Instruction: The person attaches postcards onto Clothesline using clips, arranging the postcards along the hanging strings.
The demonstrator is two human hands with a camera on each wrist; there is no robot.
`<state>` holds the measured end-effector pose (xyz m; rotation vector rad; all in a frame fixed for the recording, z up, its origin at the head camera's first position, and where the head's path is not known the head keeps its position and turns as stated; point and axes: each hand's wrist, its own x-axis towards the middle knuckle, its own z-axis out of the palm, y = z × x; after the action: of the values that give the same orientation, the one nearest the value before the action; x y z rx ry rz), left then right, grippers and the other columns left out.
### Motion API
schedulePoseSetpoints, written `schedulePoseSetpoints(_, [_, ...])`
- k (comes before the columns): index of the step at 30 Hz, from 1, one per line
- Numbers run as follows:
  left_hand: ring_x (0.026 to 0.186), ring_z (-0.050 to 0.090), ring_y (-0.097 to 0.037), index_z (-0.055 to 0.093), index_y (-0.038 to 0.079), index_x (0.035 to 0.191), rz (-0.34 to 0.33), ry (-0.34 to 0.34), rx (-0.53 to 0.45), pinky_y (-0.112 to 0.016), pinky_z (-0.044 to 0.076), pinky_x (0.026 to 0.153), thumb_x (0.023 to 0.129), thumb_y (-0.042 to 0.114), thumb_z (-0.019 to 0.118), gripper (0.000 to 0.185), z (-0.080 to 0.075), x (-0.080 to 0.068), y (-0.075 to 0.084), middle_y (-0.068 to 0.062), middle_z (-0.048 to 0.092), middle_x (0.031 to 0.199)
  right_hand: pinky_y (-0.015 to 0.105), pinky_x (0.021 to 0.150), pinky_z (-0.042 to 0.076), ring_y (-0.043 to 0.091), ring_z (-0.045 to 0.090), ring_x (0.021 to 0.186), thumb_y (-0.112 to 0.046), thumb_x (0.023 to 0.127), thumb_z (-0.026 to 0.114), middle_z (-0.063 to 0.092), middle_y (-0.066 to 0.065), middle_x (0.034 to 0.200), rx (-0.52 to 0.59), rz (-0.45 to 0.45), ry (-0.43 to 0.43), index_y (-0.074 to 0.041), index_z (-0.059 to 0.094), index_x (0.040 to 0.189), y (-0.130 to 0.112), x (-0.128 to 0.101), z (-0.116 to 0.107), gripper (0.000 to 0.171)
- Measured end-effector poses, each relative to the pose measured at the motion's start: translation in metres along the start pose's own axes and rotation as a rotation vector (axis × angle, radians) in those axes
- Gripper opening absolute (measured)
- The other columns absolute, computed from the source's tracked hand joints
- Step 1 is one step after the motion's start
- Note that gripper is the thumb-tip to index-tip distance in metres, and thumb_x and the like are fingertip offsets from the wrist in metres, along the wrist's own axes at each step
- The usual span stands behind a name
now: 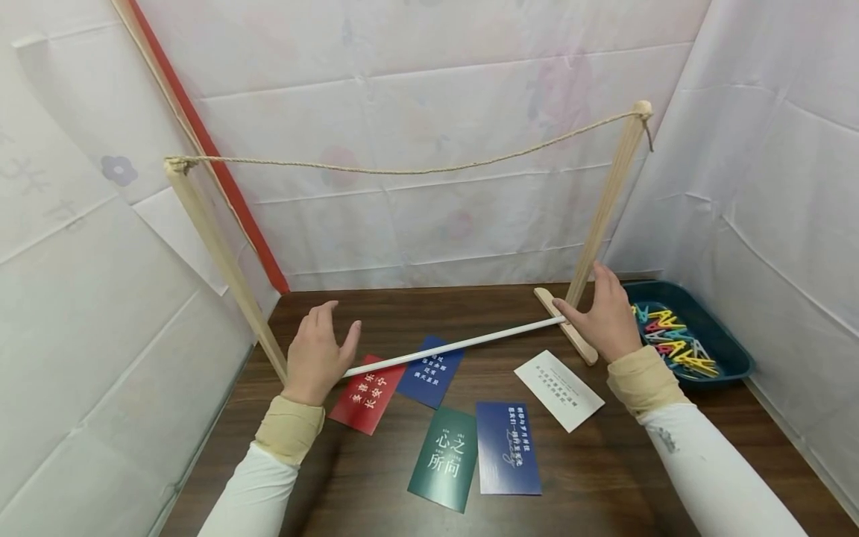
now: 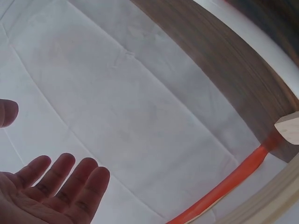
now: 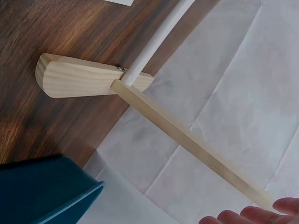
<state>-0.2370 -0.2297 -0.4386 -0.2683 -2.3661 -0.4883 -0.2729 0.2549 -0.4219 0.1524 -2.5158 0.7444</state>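
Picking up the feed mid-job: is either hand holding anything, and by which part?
Nothing is gripped. The left hand is open beside the white rod; the right hand is open against the right post, near its base.

Your left hand [image 2: 51, 189] sits at seven o'clock — fingers straight, holding nothing — before a creased white sheet [image 2: 126, 102]; a brown tabletop [image 2: 233, 70] runs toward two o'clock, an orange strip [image 2: 229, 184] toward five.

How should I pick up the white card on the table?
Take the white card by its near right corner, coming from the right with the right hand. It lies flat and apart from the other cards, so I would slide that corner up and pinch it.
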Motion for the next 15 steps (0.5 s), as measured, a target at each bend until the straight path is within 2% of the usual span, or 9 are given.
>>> schedulePoseSetpoints(15, [0.101, 0.072, -0.048, 0.061, -0.012, 0.133, -0.050, 0.018, -0.031, -0.062, 0.062, 0.081, 0.100, 0.025, 0.077, 0.053, -0.0048, -0.0045, -0.0056, -0.031, 0.069, 0.118, 0.077, 0.112, 0.042, 0.063, 0.047, 0.141, -0.037, 0.096, 0.084, 0.043, 0.043, 0.158, 0.012, 0.042, -0.036, 0.011, 0.029, 0.165, -0.0004, 0.0074, -0.0076, 0.100])
